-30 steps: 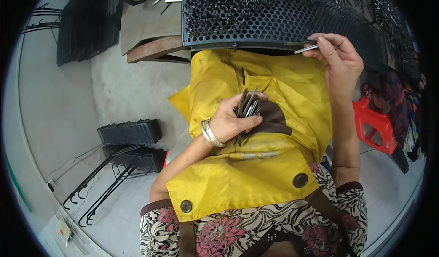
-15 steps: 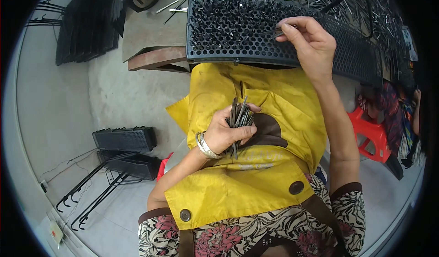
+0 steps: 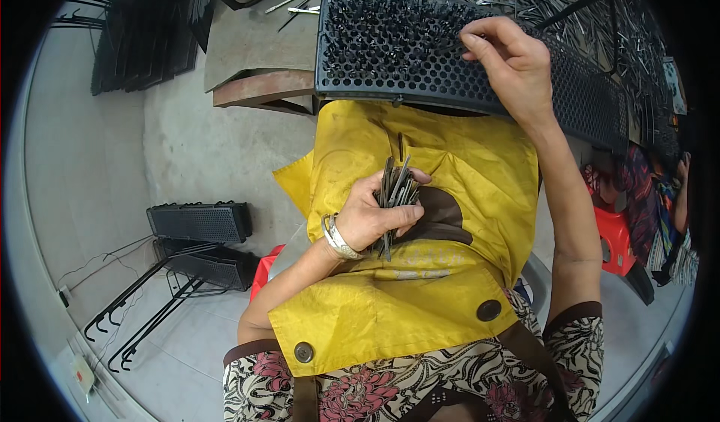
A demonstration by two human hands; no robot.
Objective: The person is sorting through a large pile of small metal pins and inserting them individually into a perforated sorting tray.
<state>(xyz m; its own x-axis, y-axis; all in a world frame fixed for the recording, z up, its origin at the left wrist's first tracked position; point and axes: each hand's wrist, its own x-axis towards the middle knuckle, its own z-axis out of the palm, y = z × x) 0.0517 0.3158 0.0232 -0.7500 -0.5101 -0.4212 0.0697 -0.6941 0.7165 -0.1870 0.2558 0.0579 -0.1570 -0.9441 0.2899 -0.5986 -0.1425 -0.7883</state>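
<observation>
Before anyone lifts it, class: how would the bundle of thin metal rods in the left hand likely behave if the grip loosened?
The metal rods look thin, straight and smooth, so they are probably stiff and could slide apart. Fanned unevenly in the left hand, some might slip onto the yellow apron. Being round-looking, loose ones would likely roll.

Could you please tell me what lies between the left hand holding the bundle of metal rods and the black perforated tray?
In the head view, only the yellow apron lies between the left hand with its rod bundle and the perforated tray.

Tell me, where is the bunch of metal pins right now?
In the head view, the bunch of metal pins sits in the left hand, over the yellow apron, just below the black perforated tray.
</observation>
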